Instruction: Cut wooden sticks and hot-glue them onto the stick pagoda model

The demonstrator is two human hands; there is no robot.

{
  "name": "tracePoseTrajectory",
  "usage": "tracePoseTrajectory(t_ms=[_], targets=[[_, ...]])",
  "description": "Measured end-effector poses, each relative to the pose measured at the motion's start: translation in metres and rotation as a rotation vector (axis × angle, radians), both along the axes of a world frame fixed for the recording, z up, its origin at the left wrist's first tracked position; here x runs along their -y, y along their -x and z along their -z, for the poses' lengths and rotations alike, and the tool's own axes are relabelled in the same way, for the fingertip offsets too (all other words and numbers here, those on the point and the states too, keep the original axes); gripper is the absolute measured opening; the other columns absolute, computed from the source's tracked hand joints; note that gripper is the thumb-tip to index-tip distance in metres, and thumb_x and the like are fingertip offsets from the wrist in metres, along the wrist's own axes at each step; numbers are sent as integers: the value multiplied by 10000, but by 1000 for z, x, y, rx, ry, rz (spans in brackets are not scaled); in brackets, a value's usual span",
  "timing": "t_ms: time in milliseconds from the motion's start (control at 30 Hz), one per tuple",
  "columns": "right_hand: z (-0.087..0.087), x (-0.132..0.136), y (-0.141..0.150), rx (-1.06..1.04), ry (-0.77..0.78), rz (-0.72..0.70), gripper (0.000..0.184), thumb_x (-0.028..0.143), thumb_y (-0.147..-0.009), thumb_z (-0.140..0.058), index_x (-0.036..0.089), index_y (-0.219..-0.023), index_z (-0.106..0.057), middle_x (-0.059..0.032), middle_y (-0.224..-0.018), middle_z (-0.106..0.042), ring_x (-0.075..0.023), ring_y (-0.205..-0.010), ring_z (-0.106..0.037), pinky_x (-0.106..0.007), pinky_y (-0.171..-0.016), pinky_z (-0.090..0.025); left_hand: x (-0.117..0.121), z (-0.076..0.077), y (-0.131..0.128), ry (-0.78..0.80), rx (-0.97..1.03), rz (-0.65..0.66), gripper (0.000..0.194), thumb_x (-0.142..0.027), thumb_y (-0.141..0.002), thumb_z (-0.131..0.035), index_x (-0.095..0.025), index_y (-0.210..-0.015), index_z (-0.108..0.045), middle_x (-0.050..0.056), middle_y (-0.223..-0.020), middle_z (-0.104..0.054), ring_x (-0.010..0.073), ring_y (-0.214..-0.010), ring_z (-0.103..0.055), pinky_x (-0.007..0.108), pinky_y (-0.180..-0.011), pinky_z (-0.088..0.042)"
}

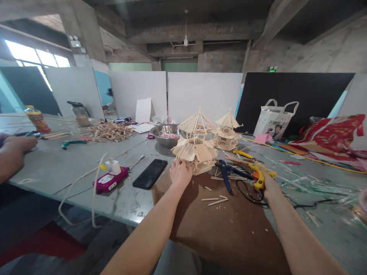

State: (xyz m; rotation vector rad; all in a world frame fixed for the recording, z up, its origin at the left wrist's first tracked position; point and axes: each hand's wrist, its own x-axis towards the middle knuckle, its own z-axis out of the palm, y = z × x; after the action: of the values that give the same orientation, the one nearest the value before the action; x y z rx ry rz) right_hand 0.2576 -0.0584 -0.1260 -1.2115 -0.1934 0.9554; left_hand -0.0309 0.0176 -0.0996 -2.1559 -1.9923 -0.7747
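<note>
A two-tiered pavilion model made of thin wooden sticks stands upright on a brown board. My left hand is closed on the lower left of its base, the fingertips partly hidden against the sticks. To the right, my right hand is wrapped round a yellow hot glue gun, which is apart from the model. Blue-handled pliers lie between the model and the glue gun. Several loose sticks are scattered on the board in front. Behind stands a second, smaller stick pavilion.
A black phone and a purple power strip lie left of the board. Further back are a metal bowl and a heap of wooden sticks. Another person's hand is at far left. Plastic wrappers cover the right side.
</note>
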Motion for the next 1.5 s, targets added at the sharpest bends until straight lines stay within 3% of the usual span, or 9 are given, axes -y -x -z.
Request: tracePoseTrajectory(t_ms=[167, 333, 600, 867, 1067, 1500], targets=[[1, 0, 0, 5, 5, 0, 227, 362, -763, -472, 167, -861, -532, 44, -412, -523, -90, -261, -452, -190, -259, -385, 7, 4, -10, -22, -20, 130, 334, -411, -734, -391, -224, -894, -617, 70, -1052, -536, 258, -1028, -381, 382, -820, -301], [1, 0, 1, 14, 3, -2, 210, 347, -764, -476, 176, -875, -529, 47, -420, -534, -84, -256, -447, -187, -264, -391, 4, 7, -21, -34, -30, 206, 295, -388, -735, -401, -204, -809, -619, 72, -934, -602, 242, -979, -433, 393, -848, -269], [1, -1, 2, 41, 3, 3, 217, 348, -750, -494, 183, -889, -522, 56, -421, -526, -93, -256, -453, -190, -252, -383, -10, 7, -24, 147, 92, 153, 342, -432, -744, -361, -221, -752, -629, 63, -822, -636, 236, -934, -497, 398, -853, -276], [-3, 2, 5, 34, -2, 0, 218, 350, -732, -518, 160, -838, -527, 66, -393, -486, -80, -244, -428, -185, -261, -385, -11, 4, -20, 137, 86, 122, 371, -450, -742, -358, -213, -703, -640, 68, -795, -637, 238, -919, -495, 393, -829, -286], [-3, 2, 4, 28, 1, 10, 220, 350, -709, -546, 161, -820, -536, 68, -377, -471, -73, -247, -415, -175, -255, -372, -9, 0, -13, 69, 81, -1, 356, -498, -695, -417, -236, -745, -653, 73, -970, -580, 261, -1014, -412, 393, -818, -302], [0, 0, 1, 29, -11, 8, 196, 347, -736, -512, 151, -734, -518, 62, -393, -485, -62, -246, -405, -182, -273, -390, -6, 0, -5, 120, 237, -86, 269, -397, -689, -425, -223, -792, -602, 83, -1082, -489, 283, -1065, -366, 436, -809, -334]])
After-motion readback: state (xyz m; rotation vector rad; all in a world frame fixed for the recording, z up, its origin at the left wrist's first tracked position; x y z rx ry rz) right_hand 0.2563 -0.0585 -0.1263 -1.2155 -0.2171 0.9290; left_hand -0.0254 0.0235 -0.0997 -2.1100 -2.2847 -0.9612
